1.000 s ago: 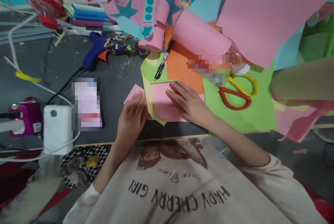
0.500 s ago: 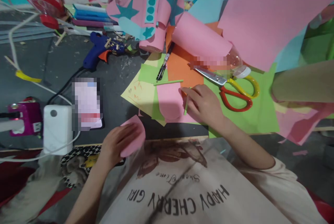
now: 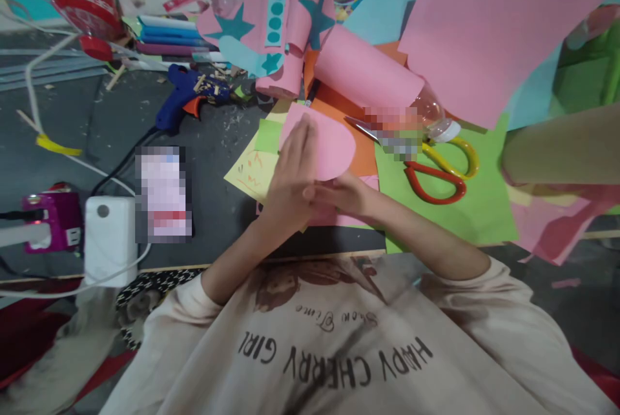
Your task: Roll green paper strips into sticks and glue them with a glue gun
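So, head view: left hand lies flat over rounded pink paper, twelve o'clock from the chest; scissors at four. Right hand tucks in beneath, its grip hidden, so I can't tell. I'd call this positioning; next calls for lining up the edges, fingers light.

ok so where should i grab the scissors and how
Probably best by the red loop and yellow loop, reaching in from the right: both loops lie exposed on the green paper, while the blades point left, close by the pink-wrapped bottle.
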Demonstrator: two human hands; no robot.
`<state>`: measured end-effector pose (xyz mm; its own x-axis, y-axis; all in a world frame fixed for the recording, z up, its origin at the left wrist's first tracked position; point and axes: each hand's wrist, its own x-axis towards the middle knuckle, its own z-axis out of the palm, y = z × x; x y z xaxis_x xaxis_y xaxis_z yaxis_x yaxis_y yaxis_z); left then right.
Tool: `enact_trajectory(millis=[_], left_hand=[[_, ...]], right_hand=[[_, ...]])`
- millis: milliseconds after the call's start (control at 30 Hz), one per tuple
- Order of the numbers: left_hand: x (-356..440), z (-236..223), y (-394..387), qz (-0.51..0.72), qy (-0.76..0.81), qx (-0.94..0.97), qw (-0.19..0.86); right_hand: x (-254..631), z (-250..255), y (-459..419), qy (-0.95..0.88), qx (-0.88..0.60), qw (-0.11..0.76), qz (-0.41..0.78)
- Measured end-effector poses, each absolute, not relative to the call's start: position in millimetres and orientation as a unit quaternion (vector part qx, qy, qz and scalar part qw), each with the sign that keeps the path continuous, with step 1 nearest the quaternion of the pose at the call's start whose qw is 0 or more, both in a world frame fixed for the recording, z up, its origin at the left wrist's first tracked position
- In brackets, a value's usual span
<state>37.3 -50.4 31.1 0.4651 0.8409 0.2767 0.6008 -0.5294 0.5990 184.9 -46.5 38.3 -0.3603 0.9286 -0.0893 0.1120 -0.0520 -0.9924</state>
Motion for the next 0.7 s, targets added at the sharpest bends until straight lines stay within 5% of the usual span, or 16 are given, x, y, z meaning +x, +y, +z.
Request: enact_trajectory(millis=[100,200,300,700], left_hand=[[42.3,29.6,-38.6,0.238,0.393,0.838,0.296],[30.9,26.3,-24.6,0.33,0.444,0.768,0.323],[22.8,16.3,-13.2,0.451,0.5,0.657,0.34],[38.0,7.6,-17.5,0.454,0.49,0.611,0.426]], right_hand=[[181.0,32.0,-44.5,-0.398,-0.453,0.446,0.662],[186.7,24.8,-40.2,-0.282,-0.482,0.499,0.663],[195.4,22.7,-35.2,-0.271,-0.502,0.486,0.662],[190.5,24.8,-44.2,-0.334,-0.475,0.438,0.686]])
